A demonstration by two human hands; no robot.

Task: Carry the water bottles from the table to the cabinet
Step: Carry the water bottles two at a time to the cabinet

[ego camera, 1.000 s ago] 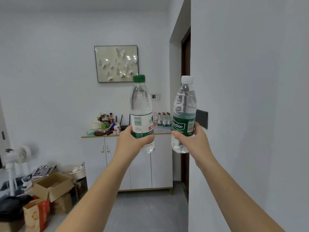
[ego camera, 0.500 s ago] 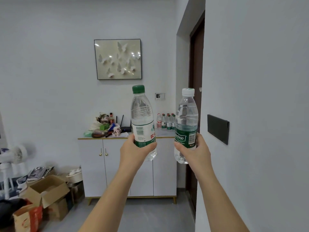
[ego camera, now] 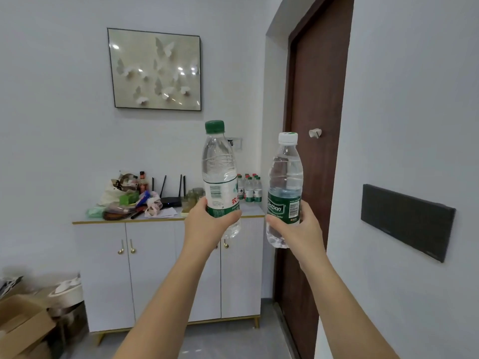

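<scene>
My left hand (ego camera: 207, 226) grips a clear water bottle with a green cap (ego camera: 219, 174) around its label, held upright in front of me. My right hand (ego camera: 298, 229) grips a second clear bottle with a white cap and a green label (ego camera: 285, 177), also upright, slightly lower. Straight ahead stands the white cabinet (ego camera: 153, 268) with gold handles and a gold-edged top. Several small water bottles (ego camera: 250, 189) stand at the right end of its top, partly hidden behind the green-capped bottle.
Clutter covers the cabinet top's left half: bags (ego camera: 121, 195), a black router (ego camera: 169, 199), papers. A dark brown door (ego camera: 313, 151) is right of the cabinet, then a white wall corner with a black panel (ego camera: 407, 220). Cardboard boxes (ego camera: 23, 325) sit on the floor at left.
The cabinet and door have grown larger and closer as I walked forward. Both hands keep the bottles upright in the same grip.
</scene>
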